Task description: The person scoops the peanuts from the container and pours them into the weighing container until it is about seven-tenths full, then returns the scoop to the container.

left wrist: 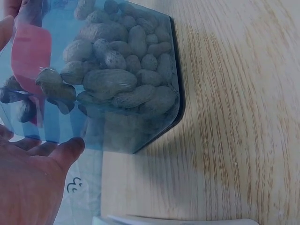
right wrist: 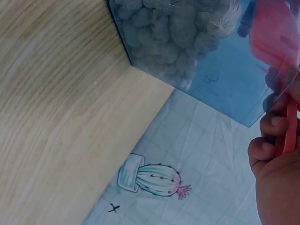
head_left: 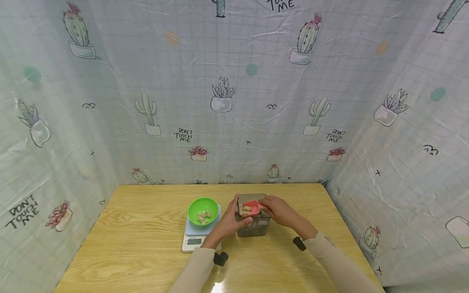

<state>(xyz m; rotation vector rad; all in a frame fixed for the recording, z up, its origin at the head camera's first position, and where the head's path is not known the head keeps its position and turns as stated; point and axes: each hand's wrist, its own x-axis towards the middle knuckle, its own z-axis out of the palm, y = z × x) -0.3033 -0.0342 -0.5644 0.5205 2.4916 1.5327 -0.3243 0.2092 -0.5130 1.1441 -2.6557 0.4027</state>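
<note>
A clear plastic container [head_left: 253, 231] holding many unshelled peanuts [left wrist: 136, 70] stands on the table. My left hand [head_left: 229, 221] grips its left side near the top, fingers toward the back and thumb at the front. My right hand [head_left: 280, 209] holds the handle of a red scoop [head_left: 253, 206] at the container's right rim. The scoop's bowl sits within the container's mouth, with a few peanuts [head_left: 247, 209] in and beside it. In the right wrist view, the fingers [right wrist: 274, 122] curl round the scoop's handle [right wrist: 290, 126].
Left of the container, a green bowl [head_left: 194, 205] with several peanuts rests on a white kitchen scale [head_left: 187, 247]. The wooden table [head_left: 146, 228] is bordered at the back and sides by a cactus-print curtain [head_left: 249, 134].
</note>
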